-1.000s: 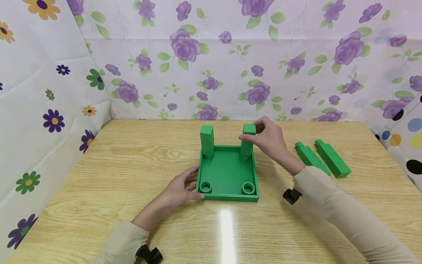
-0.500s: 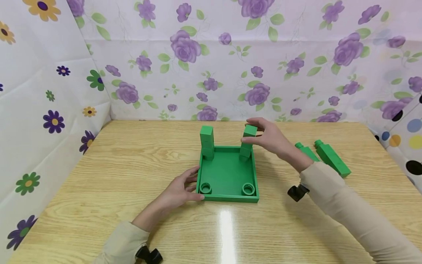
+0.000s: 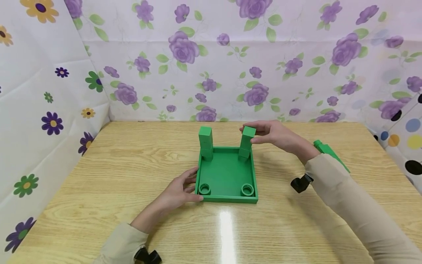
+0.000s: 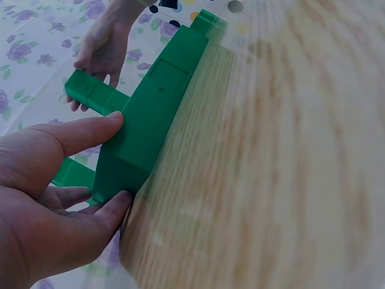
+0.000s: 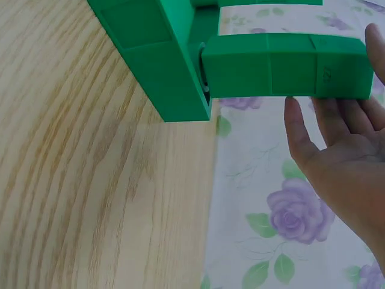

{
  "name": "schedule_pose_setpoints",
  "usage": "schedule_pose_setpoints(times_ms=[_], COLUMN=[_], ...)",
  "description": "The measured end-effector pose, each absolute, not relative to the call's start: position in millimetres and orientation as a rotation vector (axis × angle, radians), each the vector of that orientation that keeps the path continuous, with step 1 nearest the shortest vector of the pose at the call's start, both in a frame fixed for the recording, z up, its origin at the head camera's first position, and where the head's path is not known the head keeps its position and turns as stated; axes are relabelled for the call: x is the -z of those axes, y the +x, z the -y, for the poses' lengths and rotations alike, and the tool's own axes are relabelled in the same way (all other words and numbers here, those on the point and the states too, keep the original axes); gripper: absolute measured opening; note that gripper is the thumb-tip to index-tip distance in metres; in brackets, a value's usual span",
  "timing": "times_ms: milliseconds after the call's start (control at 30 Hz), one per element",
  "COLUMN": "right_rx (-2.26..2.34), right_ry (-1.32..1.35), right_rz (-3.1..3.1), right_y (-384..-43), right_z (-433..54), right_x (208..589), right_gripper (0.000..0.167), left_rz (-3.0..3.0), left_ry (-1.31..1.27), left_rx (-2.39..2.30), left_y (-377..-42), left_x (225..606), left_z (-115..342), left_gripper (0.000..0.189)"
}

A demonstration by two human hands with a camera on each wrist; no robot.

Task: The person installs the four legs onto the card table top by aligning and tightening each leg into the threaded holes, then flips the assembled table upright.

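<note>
A square green toy tabletop [image 3: 225,176] with a raised rim lies upside down on the wooden table. Two green legs stand up from its far corners: a left leg [image 3: 206,141] and a right leg [image 3: 246,143], which leans slightly. At the near corners are round threaded sockets [image 3: 247,190]. My left hand [image 3: 176,190] grips the near left corner, thumb [image 4: 102,129] and fingers on different sides of it. My right hand [image 3: 275,135] is loosely around the upper right leg, thumb beside it and relaxed fingers [image 5: 295,120] along its far side.
A loose green leg [image 3: 329,153] with a threaded end lies on the wooden table [image 3: 132,154] at right, partly behind the right sleeve [image 3: 356,205]. Flowered cloth [image 3: 151,66] hangs along the back and left edges.
My right hand has loosened from the right leg and shifted right, its thumb off the leg's front face. The right forearm now covers one loose leg. My left hand stays put.
</note>
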State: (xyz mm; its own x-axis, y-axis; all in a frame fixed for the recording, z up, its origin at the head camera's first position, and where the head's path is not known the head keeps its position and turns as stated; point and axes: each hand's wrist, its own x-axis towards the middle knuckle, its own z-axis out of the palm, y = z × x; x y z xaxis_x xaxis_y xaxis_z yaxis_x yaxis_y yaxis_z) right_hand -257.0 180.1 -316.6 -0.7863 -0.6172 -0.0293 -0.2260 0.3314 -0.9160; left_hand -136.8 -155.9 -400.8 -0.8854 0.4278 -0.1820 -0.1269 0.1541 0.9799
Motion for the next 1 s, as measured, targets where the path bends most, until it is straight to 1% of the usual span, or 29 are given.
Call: schedule_pose_setpoints(times_ms=[100, 367, 867, 1000], right_rx=[1.43, 1.418, 1.396, 1.379], right_ry=[-0.743, -0.643, -0.543, -0.474], right_rz=[-2.256, -2.384, -2.693, -2.788], right_y=[-257, -256, -244, -242], right_z=[-180, -176, -155, -151], right_x=[317, 320, 331, 334], right_gripper=[0.054, 0.06, 0.045, 0.046], left_rz=[-2.013, -2.058, -2.059, -2.055], left_ry=[0.299, 0.29, 0.291, 0.29], left_rx=[-1.78, -1.758, -1.756, -1.76], left_y=[-137, -137, -137, -137], left_x=[401, 401, 402, 402], left_z=[156, 155, 157, 157], left_gripper=[0.089, 0.09, 0.09, 0.09])
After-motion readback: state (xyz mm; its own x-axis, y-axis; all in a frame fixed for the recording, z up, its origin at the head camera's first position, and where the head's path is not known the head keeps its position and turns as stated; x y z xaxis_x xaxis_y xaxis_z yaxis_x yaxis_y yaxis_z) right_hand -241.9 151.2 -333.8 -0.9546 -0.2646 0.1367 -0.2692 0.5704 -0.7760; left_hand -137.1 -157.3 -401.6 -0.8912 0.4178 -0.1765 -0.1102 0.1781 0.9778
